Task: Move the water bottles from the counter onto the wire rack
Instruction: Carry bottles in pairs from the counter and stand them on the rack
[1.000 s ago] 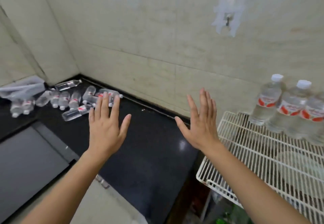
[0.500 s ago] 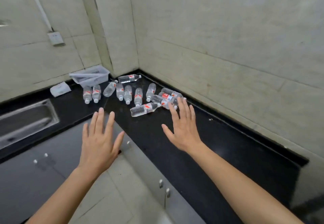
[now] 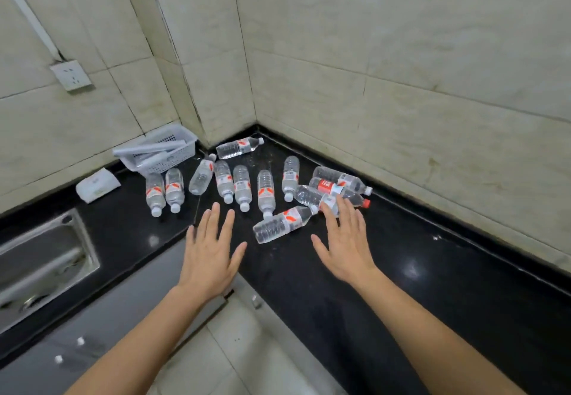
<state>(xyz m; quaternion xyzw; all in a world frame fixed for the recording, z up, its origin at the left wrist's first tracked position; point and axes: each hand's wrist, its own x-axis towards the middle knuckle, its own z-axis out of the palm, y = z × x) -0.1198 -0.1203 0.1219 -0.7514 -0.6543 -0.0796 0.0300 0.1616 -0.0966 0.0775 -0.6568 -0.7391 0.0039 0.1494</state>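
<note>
Several clear water bottles with red-and-white labels lie on their sides in the corner of the black counter [image 3: 417,271]. The nearest bottle [image 3: 282,224] lies between my two hands. My left hand [image 3: 210,251] hovers flat with fingers spread, just short of the row of bottles [image 3: 241,186]. My right hand [image 3: 344,240] is also spread, its fingertips over a small heap of bottles [image 3: 335,186] by the right wall; I cannot tell whether they touch. Neither hand holds anything. The wire rack is out of view.
A white plastic basket [image 3: 160,152] holding pale tubes stands in the back corner, with a white packet [image 3: 97,184] to its left. A steel sink [image 3: 40,258] is set into the counter at far left. A wall socket [image 3: 71,74] sits above. Cabinet fronts and floor tiles lie below.
The view has swung left from the wire rack with its standing bottles to the counter corner. Both spread hands have come closer to the lying bottles.
</note>
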